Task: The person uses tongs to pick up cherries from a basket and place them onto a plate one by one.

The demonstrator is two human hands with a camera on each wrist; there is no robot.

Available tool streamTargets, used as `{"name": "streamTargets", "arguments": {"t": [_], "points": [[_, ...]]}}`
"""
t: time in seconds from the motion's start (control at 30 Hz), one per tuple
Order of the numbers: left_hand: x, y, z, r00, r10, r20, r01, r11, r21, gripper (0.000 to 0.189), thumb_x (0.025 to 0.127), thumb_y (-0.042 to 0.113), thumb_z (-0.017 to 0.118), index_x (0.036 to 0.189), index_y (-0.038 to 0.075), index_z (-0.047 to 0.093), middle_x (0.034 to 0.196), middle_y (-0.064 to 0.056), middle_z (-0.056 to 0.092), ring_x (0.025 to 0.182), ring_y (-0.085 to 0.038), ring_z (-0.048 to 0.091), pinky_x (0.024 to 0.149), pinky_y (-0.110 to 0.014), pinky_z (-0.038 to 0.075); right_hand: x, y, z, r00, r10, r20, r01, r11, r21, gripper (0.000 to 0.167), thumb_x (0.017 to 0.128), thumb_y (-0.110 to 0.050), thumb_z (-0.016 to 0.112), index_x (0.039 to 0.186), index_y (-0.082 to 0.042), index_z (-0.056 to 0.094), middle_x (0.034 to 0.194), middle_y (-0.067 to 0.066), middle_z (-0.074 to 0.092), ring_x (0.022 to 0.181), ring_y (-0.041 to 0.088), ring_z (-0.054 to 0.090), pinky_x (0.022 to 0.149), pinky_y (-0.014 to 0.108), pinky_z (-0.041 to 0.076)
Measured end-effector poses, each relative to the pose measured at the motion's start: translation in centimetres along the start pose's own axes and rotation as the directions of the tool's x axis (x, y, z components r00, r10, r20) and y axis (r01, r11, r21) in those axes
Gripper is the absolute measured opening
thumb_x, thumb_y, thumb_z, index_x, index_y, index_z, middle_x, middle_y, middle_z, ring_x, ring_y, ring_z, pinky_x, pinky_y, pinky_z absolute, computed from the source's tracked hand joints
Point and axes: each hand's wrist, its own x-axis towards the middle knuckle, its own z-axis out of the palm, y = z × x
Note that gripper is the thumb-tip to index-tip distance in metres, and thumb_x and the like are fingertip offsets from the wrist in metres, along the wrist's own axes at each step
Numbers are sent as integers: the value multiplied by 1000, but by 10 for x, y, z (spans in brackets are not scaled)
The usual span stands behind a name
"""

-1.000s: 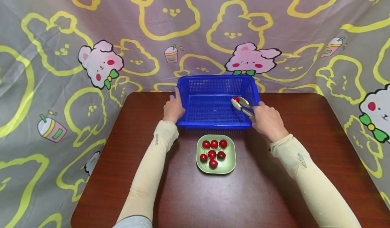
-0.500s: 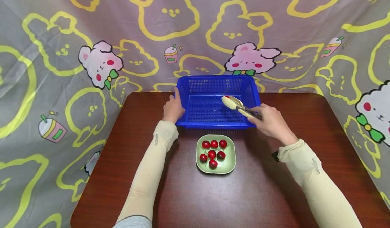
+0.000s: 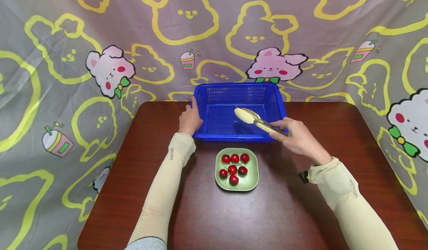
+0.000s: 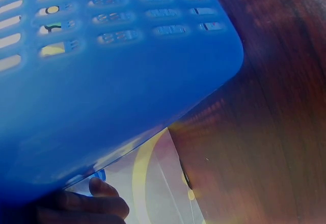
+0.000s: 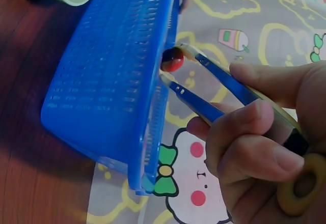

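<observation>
My left hand grips the left rim of a blue plastic basket; in the left wrist view its fingers curl at the rim, partly dark. My right hand holds cream-tipped tongs over the basket's inside. Between the tong tips sits a red cherry, clear in the right wrist view. From the head, only its stem shows above the tips. In front of the basket stands a pale green square bowl with several stemmed cherries in it.
Everything stands on a dark brown wooden table. A grey cloth with yellow outlines and bunny prints hangs behind the table and along both sides. The basket's far wall is close to this cloth.
The tongs with the cherry have moved left, from the basket's right side towards its middle. The right hand has shifted slightly right and nearer to me. The left hand stays on the basket.
</observation>
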Motion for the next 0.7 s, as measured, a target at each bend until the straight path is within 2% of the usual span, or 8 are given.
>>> {"name": "streamTargets", "arguments": {"t": [0.27,0.43,0.53,0.7], "points": [[-1,1,-2,1000,3,2,-3,1000,-1,98,93,16,69,167,9,5,146,-30,49,97,-46,67,91,-57,54,-22,-5,-8,999,-9,34,7,999,45,36,96,-18,74,131,-7,71,96,6,68,75,20,54,66,31,43],[-1,0,-1,1000,5,-3,-5,1000,0,98,93,16,70,167,8,7,145,-30,49,96,-46,67,90,-57,55,-39,-9,-13,998,-60,33,58,997,59,35,96,-21,74,130,-12,73,118,8,72,89,19,60,73,28,48],[0,-1,0,1000,9,-3,-9,1000,0,98,93,17,69,167,8,5,145,-30,49,97,-46,67,89,-57,55,-50,-12,-16,994,-107,31,105,992,70,33,96,-21,74,129,-14,74,122,5,72,94,15,60,74,25,49],[0,-2,0,1000,10,-10,-10,1000,-3,99,92,16,70,167,9,5,143,-30,50,96,-47,67,89,-58,55,-66,-16,-24,982,-181,58,177,981,75,36,95,-19,75,131,-19,73,98,-10,66,80,5,55,68,23,45]]}}
